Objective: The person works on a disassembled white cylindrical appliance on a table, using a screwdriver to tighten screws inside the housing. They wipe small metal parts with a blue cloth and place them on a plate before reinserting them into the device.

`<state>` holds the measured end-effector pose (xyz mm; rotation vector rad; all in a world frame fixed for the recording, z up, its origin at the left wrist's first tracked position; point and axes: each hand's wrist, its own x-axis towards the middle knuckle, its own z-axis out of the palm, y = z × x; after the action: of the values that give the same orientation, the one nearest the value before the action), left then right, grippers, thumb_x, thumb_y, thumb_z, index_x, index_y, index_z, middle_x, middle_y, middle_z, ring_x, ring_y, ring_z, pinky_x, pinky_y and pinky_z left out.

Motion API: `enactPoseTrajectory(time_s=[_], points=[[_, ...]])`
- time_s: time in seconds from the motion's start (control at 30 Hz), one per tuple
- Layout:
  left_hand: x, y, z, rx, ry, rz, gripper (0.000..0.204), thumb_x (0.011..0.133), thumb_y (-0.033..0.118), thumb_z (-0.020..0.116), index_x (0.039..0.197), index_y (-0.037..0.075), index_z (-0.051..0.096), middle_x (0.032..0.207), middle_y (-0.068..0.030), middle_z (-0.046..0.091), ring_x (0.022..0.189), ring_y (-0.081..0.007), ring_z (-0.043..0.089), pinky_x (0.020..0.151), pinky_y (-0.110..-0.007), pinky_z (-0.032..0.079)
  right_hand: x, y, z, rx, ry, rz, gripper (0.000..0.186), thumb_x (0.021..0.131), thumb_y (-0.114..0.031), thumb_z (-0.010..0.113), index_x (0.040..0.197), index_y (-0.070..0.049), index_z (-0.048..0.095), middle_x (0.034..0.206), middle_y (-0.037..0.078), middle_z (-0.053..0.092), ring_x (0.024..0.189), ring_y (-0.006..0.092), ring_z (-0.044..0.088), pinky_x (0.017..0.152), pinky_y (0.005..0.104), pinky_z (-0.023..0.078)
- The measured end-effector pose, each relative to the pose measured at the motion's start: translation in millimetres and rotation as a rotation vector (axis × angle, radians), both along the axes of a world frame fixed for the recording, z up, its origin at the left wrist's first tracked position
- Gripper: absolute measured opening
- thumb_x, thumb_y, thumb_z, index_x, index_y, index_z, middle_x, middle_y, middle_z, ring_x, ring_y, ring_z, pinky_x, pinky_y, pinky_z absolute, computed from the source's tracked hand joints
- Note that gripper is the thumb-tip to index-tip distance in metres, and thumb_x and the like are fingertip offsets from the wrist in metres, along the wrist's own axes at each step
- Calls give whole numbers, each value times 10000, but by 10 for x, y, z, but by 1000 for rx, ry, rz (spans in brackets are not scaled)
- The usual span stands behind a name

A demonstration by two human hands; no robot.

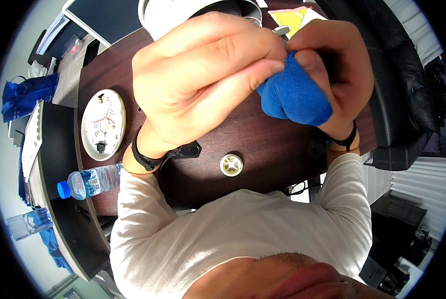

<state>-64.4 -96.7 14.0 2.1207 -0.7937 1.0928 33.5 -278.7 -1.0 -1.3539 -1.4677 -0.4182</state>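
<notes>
A blue soft cloth (297, 99) is raised above the dark wooden desk (233, 137), bunched between my hands. The fingers of my left hand (198, 79) are bent and pinched at its upper edge. My right hand (345, 70) is curled round it, thumb and forefinger near the top. A small pale metal piece (281, 30) shows just above the fingertips, partly hidden. Below the hands lies a small round cream-rimmed part (231, 164). Behind my left hand is a large white round object (158, 15), partly hidden.
An oval white base with red wires (103, 124) and a plastic water bottle (90, 180) lie at the left. Yellow paper (287, 17) is at the back. A black leather seat (397, 109) stands right of the desk, a blue bag (21, 97) far left.
</notes>
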Motion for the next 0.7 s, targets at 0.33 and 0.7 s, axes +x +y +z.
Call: enactPoseTrajectory(time_s=[0.33,0.7], points=[[44,-19,-19,-19,26,-60,179,735,-18,747,885,-76,669,875,-169,671,785,-231,648,719,-295,512,3,-17,48,-52,-65,40,203,891,5,564,1092,31,547,1007,100,612,875,130,605,800,234,463],[115,8,-221,-282,47,-140,178,723,-7,769,879,-51,697,902,-154,668,808,-202,630,742,-271,498,25,-82,-62,-56,231,163,314,835,-4,557,1140,15,487,1019,98,577,886,133,575,827,253,450]])
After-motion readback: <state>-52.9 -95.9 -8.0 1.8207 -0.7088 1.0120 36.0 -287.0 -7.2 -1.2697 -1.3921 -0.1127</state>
